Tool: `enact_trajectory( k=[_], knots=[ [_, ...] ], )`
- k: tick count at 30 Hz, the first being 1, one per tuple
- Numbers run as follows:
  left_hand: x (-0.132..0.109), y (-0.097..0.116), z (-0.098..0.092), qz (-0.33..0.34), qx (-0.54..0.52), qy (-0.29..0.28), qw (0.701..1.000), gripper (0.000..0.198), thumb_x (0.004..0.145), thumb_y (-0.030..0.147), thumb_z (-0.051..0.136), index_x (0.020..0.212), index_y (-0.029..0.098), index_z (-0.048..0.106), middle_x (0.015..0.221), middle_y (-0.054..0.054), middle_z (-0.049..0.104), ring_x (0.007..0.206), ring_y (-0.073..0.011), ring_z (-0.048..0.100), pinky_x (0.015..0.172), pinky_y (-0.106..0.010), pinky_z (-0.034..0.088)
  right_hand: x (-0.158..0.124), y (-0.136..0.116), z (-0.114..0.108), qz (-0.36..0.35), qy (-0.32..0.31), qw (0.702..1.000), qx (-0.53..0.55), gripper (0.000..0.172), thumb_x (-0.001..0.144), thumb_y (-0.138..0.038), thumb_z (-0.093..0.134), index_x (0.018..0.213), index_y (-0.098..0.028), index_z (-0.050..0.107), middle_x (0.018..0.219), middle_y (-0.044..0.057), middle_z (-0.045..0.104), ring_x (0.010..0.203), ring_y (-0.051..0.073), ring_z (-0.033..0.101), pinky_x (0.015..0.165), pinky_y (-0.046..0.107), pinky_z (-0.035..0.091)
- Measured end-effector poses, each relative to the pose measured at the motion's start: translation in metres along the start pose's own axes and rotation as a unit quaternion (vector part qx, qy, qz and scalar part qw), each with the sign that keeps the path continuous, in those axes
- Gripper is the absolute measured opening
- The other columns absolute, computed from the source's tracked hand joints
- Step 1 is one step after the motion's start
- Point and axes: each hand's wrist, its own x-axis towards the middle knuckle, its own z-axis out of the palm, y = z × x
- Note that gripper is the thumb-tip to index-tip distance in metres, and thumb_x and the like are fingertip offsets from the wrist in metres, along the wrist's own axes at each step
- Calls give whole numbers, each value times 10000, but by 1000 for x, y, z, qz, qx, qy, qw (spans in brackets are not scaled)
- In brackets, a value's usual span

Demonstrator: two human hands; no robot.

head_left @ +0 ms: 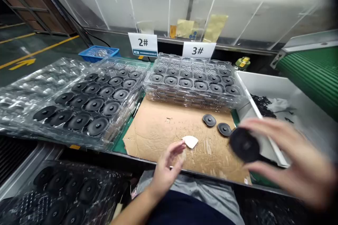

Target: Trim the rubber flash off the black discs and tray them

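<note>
- Right hand (290, 158): grip clenched on a round black disc (244, 145), held by its edge between thumb and fingers, above the near right part of the cardboard.
- Left hand (166, 168): grip released, fingers spread, holding nothing; just beside a small curved white paper scrap (190, 141).
- Brown corrugated cardboard sheet (158, 137): bears two oval black discs (209, 120) (224, 129), lying near each other at right, close to the held disc.
- Far and left: stacked clear plastic blister trays (192, 95) (87, 112), their cells holding similar black discs.
- Far right: white-walled bin (264, 84) containing dark scraps (260, 107).
</note>
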Motion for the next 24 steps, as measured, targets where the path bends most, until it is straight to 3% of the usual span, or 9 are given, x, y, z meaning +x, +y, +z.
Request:
enact_trajectory(
  k=[2, 4, 7, 11, 15, 16, 18, 21, 24],
  knots=[
    [-19, 10, 9, -61, -92, -30, 993, 632, 761, 448, 551, 1326, 336, 291, 1327, -116, 472, 1169, -250, 498, 952, -403, 437, -31, -41, 55, -11, -96, 991, 91, 655, 628, -532, 698, 1219, -367, 470, 1271, 96, 451, 1168, 330, 435, 941, 481, 424],
    [-30, 17, 7, -171, -228, -29, 958, 766, 616, 489, 668, 1298, 329, 358, 1329, -116, 471, 1190, -282, 471, 985, -397, 398, -50, -71, 104, 27, -169, 964, 205, 689, 630, -517, 704, 1238, -323, 445, 1321, 102, 387, 1211, 316, 400, 959, 451, 418],
    [-36, 23, -8, -316, -337, 19, 887, 742, 522, 434, 761, 1202, 307, 492, 1297, -106, 507, 1134, -304, 519, 939, -379, 423, -59, -98, 149, 101, -164, 923, 334, 687, 628, -510, 708, 1216, -268, 449, 1327, 113, 365, 1238, 284, 371, 996, 404, 380],
    [-37, 26, -34, -396, -382, 46, 833, 752, 496, 381, 797, 1186, 293, 512, 1234, -105, 565, 1056, -304, 576, 867, -360, 458, -48, -115, 164, 133, -197, 903, 358, 704, 625, -533, 699, 1215, -235, 455, 1317, 126, 368, 1236, 277, 364, 1012, 391, 351],
    [-35, 27, -47, -397, -411, 84, 816, 707, 523, 375, 787, 1173, 291, 524, 1264, -93, 547, 1119, -284, 534, 906, -332, 431, -33, -111, 160, 42, -277, 928, 245, 773, 698, -546, 633, 1353, -298, 305, 1407, 95, 271, 1291, 304, 249, 1034, 460, 289],
    [-34, 28, -49, -392, -423, 96, 811, 679, 557, 373, 770, 1181, 296, 513, 1268, -93, 544, 1119, -291, 533, 915, -356, 427, -31, -105, 161, 31, -264, 942, 205, 718, 759, -518, 583, 1371, -313, 268, 1421, 83, 249, 1295, 303, 231, 1032, 476, 282],
    [-31, 29, -53, -372, -456, 126, 798, 628, 616, 364, 735, 1192, 298, 492, 1271, -96, 538, 1123, -316, 526, 940, -416, 411, -28, -86, 165, 61, -180, 976, 108, 550, 865, -417, 464, 1370, -317, 274, 1402, 78, 276, 1257, 294, 279, 1004, 494, 301],
    [-26, 30, -61, -337, -491, 169, 786, 567, 656, 321, 713, 1177, 281, 494, 1304, -92, 507, 1168, -336, 478, 972, -437, 390, -31, -52, 181, 131, -59, 989, -22, 412, 885, -334, 416, 1293, -277, 430, 1265, 110, 420, 1082, 295, 417, 921, 519, 357],
    [-23, 29, -69, -320, -504, 179, 782, 536, 692, 296, 684, 1188, 263, 483, 1320, -104, 489, 1192, -328, 452, 999, -411, 370, -32, -28, 198, 135, -55, 989, -40, 395, 857, -335, 455, 1234, -229, 510, 1155, 141, 484, 987, 308, 450, 856, 532, 391]
  ],
)
